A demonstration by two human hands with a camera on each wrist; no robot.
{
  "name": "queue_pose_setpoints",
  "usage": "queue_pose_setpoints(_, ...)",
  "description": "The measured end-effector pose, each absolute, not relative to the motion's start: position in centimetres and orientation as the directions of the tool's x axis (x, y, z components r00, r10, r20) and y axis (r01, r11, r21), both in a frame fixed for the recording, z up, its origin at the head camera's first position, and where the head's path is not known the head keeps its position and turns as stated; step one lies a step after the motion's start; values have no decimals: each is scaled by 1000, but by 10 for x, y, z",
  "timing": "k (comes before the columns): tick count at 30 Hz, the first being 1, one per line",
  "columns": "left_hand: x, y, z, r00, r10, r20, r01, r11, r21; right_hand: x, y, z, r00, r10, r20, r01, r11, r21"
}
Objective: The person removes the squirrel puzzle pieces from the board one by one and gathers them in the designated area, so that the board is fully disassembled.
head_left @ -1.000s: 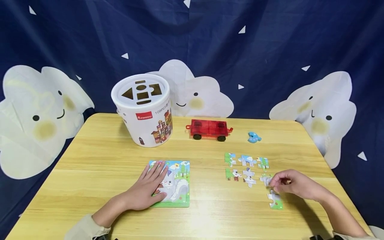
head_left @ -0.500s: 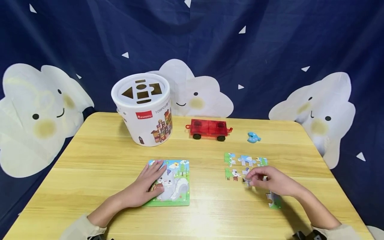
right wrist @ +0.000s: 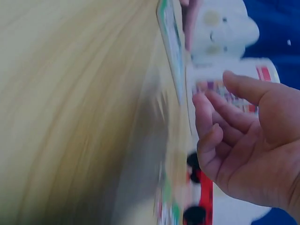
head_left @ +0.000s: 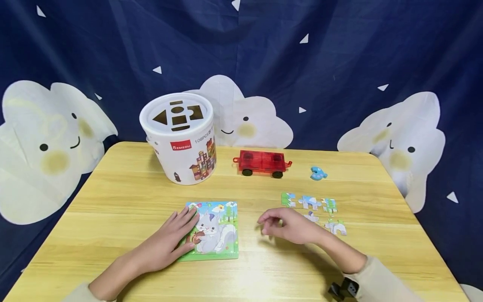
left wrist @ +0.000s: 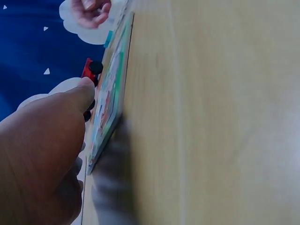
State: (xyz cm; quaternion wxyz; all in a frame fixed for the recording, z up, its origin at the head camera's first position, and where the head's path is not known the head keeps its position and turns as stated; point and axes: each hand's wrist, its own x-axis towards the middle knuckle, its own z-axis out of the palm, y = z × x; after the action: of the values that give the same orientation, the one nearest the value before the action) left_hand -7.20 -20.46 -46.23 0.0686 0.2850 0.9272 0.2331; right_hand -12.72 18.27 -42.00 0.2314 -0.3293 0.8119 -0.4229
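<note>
My left hand (head_left: pixel 166 239) rests with outstretched fingers on the left part of a square squirrel jigsaw puzzle (head_left: pixel 216 237). In the left wrist view, the thumb (left wrist: pixel 82 96) is at the side of the thin puzzle board (left wrist: pixel 112 79). Over the table, between this puzzle and the loose puzzle pieces (head_left: pixel 310 203), hovers my right hand (head_left: pixel 290 226). Its fingers are loosely bent and apart from the thumb, and the right wrist view shows nothing between them. A grey-and-white puzzle piece (head_left: pixel 336 227) lies beside the right forearm, which overlaps other pieces in the head view.
A white block bucket (head_left: pixel 185 155) with shape holes in its lid stands at the back left. Right of it are a red toy wagon (head_left: pixel 262 161) and a small blue toy (head_left: pixel 318 173). A dark blue cloud-patterned curtain (head_left: pixel 264 50) hangs behind the table.
My right hand has travelled left from the loose pieces towards the squirrel puzzle. My left hand has slid slightly left and nearer on the puzzle, showing more of its picture.
</note>
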Motion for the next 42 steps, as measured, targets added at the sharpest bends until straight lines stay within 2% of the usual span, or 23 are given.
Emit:
queue_pose_setpoints(10,-64,-208,-470,-815,578,48,538,724,431,-125,110,-427,-687,-721,-90,-327,418,-848)
queue_pose_setpoints(17,-60,-205,-476,-792,602,98,588,710,388,-123,78,-438,-701,-706,-101,-331,447,-831)
queue_pose_setpoints(23,-59,-205,-478,-794,597,112,595,727,342,-120,63,-443,-712,-691,-124,-323,480,-816)
queue_pose_setpoints(34,-60,-205,-477,-801,591,96,585,738,336,-115,55,-443,-708,-689,-156,-316,507,-802)
queue_pose_setpoints(42,-59,-205,-477,-806,586,81,575,743,342,-113,50,-445,-734,-659,-161,-320,545,-775)
